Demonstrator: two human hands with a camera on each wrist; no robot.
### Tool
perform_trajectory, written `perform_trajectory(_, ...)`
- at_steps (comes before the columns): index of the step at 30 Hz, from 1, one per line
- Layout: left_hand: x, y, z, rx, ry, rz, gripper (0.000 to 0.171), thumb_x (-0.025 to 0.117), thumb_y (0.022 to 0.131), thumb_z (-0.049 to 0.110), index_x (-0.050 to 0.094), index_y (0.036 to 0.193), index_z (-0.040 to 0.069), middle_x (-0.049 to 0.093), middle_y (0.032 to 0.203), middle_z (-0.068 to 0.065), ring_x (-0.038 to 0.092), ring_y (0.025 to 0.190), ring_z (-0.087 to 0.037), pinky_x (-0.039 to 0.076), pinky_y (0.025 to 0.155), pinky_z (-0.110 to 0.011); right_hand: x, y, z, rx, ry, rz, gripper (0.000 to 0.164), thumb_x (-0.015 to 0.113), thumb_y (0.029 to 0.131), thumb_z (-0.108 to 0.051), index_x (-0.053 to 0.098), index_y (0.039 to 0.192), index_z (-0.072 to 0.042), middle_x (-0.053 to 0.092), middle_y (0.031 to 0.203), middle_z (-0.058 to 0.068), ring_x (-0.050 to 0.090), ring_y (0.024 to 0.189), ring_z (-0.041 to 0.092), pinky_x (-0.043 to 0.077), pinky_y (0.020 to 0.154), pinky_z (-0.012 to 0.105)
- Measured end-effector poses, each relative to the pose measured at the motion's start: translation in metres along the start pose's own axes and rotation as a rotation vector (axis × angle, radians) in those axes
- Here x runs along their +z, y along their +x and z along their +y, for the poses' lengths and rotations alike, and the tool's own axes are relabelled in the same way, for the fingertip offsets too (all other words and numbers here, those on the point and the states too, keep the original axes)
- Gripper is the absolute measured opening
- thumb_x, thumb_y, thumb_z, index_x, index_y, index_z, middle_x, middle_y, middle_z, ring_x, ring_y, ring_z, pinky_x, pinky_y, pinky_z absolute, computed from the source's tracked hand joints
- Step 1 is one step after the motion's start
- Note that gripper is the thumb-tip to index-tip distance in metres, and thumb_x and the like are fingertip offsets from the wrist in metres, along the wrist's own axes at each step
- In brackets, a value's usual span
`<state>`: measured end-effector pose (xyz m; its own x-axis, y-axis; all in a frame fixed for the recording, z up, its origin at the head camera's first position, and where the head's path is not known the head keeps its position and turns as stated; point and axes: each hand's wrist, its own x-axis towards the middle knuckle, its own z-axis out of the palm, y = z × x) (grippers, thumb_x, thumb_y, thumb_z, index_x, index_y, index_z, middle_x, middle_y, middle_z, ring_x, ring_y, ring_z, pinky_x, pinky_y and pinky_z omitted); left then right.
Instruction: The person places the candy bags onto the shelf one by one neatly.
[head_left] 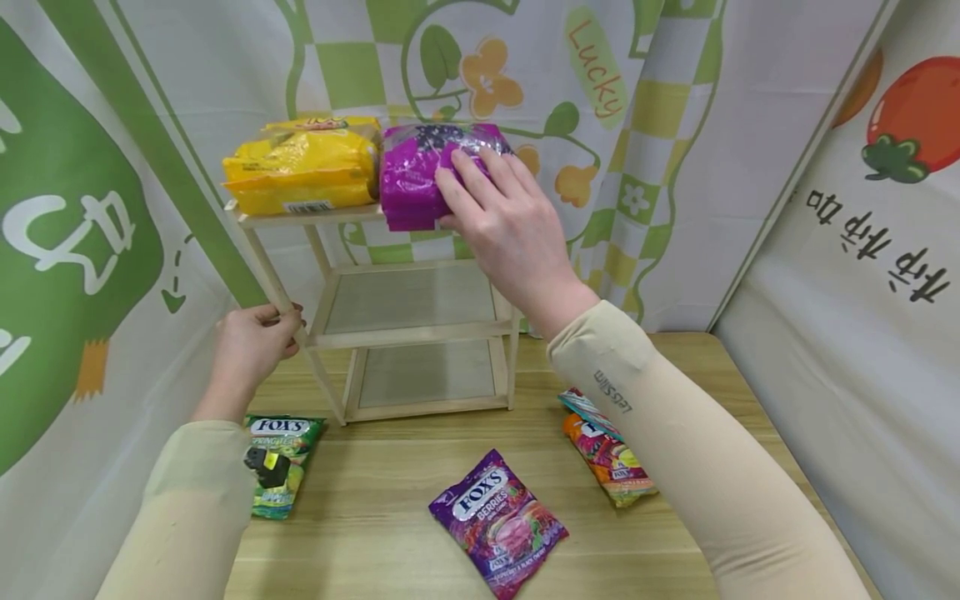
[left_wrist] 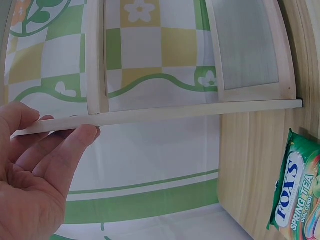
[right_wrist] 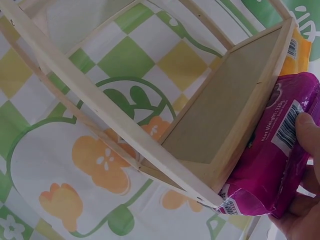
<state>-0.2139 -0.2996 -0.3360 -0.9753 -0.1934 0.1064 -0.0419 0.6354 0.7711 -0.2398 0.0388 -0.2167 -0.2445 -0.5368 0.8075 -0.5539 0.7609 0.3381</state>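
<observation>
A wooden three-tier shelf rack [head_left: 405,336] stands on the table. With thumb and fingers, my left hand [head_left: 255,350] pinches its left front post [left_wrist: 160,114]. At the right part of the top tier, my right hand [head_left: 513,225] holds a shiny purple packet [head_left: 411,177], thumb [right_wrist: 307,135] near its barcode and fingers at its edge. How far the packet rests on the tier, I cannot tell. Beside it on the left lies a yellow packet [head_left: 300,167], its barcode facing front.
On the table lie a green Fox's Spring Tea candy bag [head_left: 281,492] at the left, a purple Fox's Berries bag [head_left: 498,521] front centre, and an orange bag [head_left: 607,458] with a teal-edged packet [head_left: 588,408] at the right, partly behind my right arm. Printed curtains [head_left: 825,292] enclose the table.
</observation>
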Motion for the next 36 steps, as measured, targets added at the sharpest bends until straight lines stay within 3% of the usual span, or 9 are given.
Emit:
perform_trajectory(10,0.001,0.001,-0.001,0.003,-0.004,0.005,0.048,0.049,0.105,0.034,0.067,0.131,-0.001,0.068,0.126,-0.025,0.074,0.095,-0.021,0.061,0.069,-0.018,0.003,0.003,0.002,0.018,0.005,-0.025,0.044,0.059,0.102,-0.037,0.066,0.134,-0.007,0.064,0.139,0.013,0.058,0.131,0.035,0.043,0.117,0.044)
perform_trajectory(20,0.001,0.001,-0.001,0.005,0.001,0.012,0.047,0.05,0.105,0.035,0.068,0.13,-0.001,0.069,0.124,-0.024,0.074,0.088,-0.012,0.06,0.068,-0.017,0.004,0.004,0.003,0.028,0.006,-0.059,0.044,0.058,0.103,-0.037,0.065,0.135,-0.007,0.063,0.141,0.013,0.056,0.132,0.035,0.041,0.118,0.043)
perform_trajectory(32,0.001,0.002,-0.002,0.007,-0.001,0.002,0.048,0.049,0.106,0.035,0.067,0.13,-0.002,0.069,0.124,-0.025,0.075,0.094,-0.023,0.06,0.066,-0.016,0.003,0.01,0.0,0.054,-0.015,-0.154,0.043,0.058,0.104,-0.034,0.063,0.138,-0.007,0.059,0.146,0.013,0.052,0.137,0.036,0.037,0.121,0.045)
perform_trajectory(36,0.001,0.003,-0.002,0.007,0.001,0.0,0.048,0.049,0.106,0.036,0.067,0.13,-0.002,0.068,0.124,-0.025,0.075,0.092,-0.021,0.059,0.065,-0.015,0.003,0.012,0.0,0.066,-0.005,-0.174,0.043,0.059,0.104,-0.033,0.062,0.139,-0.007,0.058,0.147,0.013,0.051,0.138,0.036,0.035,0.122,0.045)
